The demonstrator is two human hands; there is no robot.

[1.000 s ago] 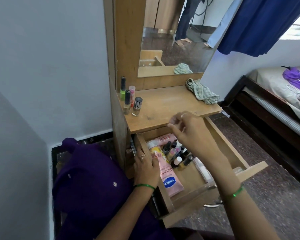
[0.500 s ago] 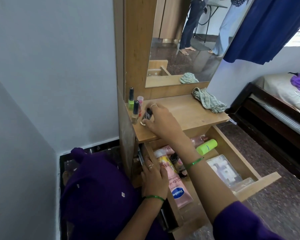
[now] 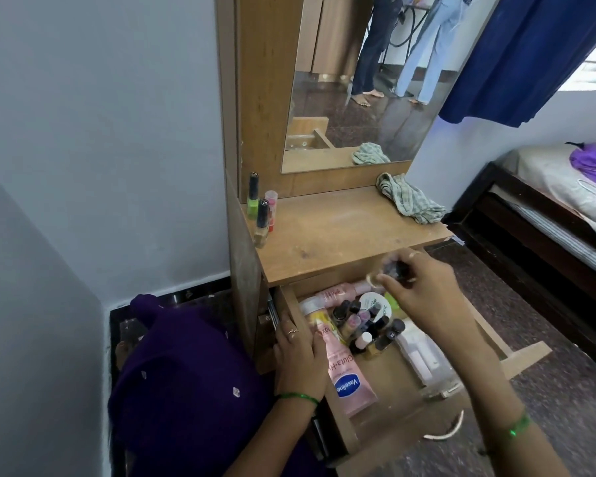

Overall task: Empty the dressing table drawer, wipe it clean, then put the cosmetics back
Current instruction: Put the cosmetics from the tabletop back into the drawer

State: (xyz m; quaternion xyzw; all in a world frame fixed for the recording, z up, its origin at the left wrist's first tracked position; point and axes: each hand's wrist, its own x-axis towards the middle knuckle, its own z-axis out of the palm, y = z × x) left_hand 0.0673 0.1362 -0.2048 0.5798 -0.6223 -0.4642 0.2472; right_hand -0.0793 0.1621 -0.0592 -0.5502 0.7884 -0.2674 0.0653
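The wooden drawer point(image 3: 526, 353) of the dressing table stands pulled out. Inside lie a pink Vaseline tube point(image 3: 345, 375), a cluster of several small nail polish bottles point(image 3: 365, 327), a white round jar point(image 3: 371, 302), a pink bottle point(image 3: 338, 291) and a clear packet point(image 3: 424, 356). My right hand point(image 3: 427, 297) pinches a small dark-capped bottle point(image 3: 389, 270), blurred, just above the back of the drawer. My left hand point(image 3: 300, 359) rests on the drawer's left wall, fingers curled over its edge. Three bottles stand at the tabletop's left: green point(image 3: 253, 197), pink-red point(image 3: 271, 208), clear with black cap point(image 3: 261, 225).
A checked cloth point(image 3: 410, 199) lies crumpled at the right rear of the tabletop point(image 3: 341, 242), below the mirror point(image 3: 358, 80). A dark-framed bed point(image 3: 547, 208) stands to the right. My purple-clad knee point(image 3: 186, 373) is against the table's left side. A white bangle point(image 3: 448, 429) lies on the floor.
My right hand went to the tabletop's left, took the short dark-capped bottle from beside the others, and carried it back down over the drawer. My left hand stayed on the drawer wall.
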